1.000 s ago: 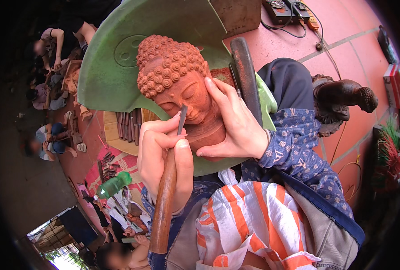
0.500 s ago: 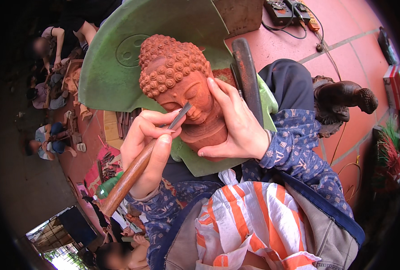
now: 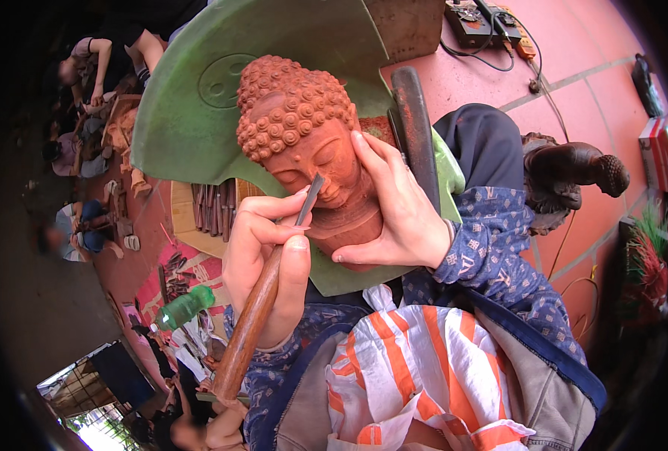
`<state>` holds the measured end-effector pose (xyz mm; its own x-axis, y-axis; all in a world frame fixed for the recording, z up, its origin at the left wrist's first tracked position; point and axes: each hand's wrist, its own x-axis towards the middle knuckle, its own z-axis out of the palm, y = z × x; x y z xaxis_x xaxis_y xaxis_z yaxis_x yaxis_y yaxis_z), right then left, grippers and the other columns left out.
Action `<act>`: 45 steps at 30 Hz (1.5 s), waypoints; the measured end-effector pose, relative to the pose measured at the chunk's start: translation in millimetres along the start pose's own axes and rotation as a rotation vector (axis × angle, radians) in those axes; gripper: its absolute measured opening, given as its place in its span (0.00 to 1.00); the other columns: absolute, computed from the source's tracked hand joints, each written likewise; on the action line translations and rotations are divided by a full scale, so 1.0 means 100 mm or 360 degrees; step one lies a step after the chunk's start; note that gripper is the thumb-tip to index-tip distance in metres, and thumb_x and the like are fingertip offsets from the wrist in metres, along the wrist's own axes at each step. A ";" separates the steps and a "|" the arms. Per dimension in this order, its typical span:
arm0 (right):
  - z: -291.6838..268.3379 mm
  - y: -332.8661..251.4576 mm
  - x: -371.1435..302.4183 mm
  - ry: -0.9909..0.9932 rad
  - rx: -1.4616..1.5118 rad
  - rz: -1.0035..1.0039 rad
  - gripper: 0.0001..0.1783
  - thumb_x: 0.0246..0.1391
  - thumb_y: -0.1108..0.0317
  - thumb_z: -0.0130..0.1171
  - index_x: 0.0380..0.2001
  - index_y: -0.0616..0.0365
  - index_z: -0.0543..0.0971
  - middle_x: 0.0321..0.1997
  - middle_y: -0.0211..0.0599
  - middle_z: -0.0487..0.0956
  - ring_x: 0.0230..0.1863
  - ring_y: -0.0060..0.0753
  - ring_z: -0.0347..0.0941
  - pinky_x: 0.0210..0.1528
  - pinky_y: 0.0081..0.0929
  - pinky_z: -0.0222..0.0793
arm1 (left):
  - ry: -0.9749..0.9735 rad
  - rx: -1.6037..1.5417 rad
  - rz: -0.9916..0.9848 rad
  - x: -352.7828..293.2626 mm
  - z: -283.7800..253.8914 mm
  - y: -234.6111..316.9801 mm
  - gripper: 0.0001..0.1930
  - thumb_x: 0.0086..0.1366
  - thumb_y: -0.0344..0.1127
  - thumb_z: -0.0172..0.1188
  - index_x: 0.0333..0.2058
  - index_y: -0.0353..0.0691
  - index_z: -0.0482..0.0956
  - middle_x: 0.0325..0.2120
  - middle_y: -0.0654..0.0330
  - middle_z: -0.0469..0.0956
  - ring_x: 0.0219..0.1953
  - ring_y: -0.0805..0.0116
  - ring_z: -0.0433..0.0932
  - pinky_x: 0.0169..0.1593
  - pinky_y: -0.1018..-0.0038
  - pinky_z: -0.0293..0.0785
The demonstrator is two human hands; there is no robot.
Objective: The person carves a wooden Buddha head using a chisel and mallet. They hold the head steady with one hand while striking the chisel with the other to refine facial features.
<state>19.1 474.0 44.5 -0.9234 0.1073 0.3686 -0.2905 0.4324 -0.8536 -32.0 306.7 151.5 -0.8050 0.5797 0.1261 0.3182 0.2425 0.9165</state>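
A reddish-brown carved wooden Buddha bust [image 3: 304, 154], with rows of curled hair, lies tilted against a green plastic chair [image 3: 176, 124]. My left hand [image 3: 265, 267] is closed around a carving chisel [image 3: 253, 323] with a long wooden handle. Its flat metal blade points up at the bust's nose; whether the edge touches the wood I cannot tell. Against the bust's cheek and neck rests my right hand [image 3: 408, 214], gripping it with the fingers along the cheek and the thumb low on the chest.
Beyond my right knee stands a dark carved figure [image 3: 574, 169] on the tiled floor. A black power box [image 3: 477, 26] with cables sits at the upper right. Several chisels [image 3: 214, 207] and a green bottle [image 3: 186, 307] lie to the left. Other people [image 3: 86, 222] sit farther left.
The chisel's handle has swung to the right and stands steeper. My left hand has shifted slightly right with it. The right hand keeps its place on the bust.
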 end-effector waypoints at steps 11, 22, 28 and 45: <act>0.02 0.03 -0.01 0.0023 -0.0026 -0.0048 0.70 0.27 0.51 0.78 0.69 0.63 0.46 0.63 0.64 0.55 0.62 0.66 0.58 0.61 0.48 0.59 | -0.0407 -0.0177 0.0094 0.16 -0.28 -0.17 0.04 0.59 0.17 0.55 0.31 0.31 0.71 0.44 0.45 0.76 0.52 0.57 0.76 0.56 0.69 0.69; -0.02 0.02 -0.03 -0.0018 -0.0163 -0.0095 0.68 0.28 0.50 0.78 0.69 0.61 0.48 0.67 0.62 0.52 0.66 0.63 0.55 0.65 0.49 0.54 | -0.0642 -0.0569 0.0165 -0.31 -0.54 -0.42 0.05 0.59 0.24 0.58 0.34 0.37 0.73 0.45 0.45 0.78 0.58 0.45 0.71 0.66 0.48 0.53; -0.35 -0.11 -0.11 0.0074 0.0027 -0.0378 0.33 0.42 0.59 0.72 0.50 0.65 0.75 0.50 0.52 0.73 0.50 0.48 0.72 0.51 0.37 0.68 | -0.0536 -0.0433 0.0311 -0.49 -0.35 -0.43 0.09 0.56 0.23 0.63 0.34 0.34 0.73 0.45 0.43 0.79 0.51 0.50 0.78 0.56 0.61 0.73; -0.41 -0.25 -0.18 -0.0471 0.0662 -0.0187 0.05 0.52 0.76 0.61 0.25 0.64 0.77 0.25 0.38 0.76 0.26 0.36 0.74 0.28 0.28 0.68 | -0.0641 -0.0404 0.0389 -0.43 -0.22 -0.30 0.08 0.56 0.24 0.64 0.33 0.33 0.73 0.43 0.37 0.78 0.46 0.52 0.81 0.46 0.68 0.79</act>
<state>53.5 497.8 74.3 -0.8925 -0.2040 0.4024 -0.4161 0.0278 -0.9089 -18.1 257.6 126.9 -0.4508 0.8604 0.2377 0.3010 -0.1042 0.9479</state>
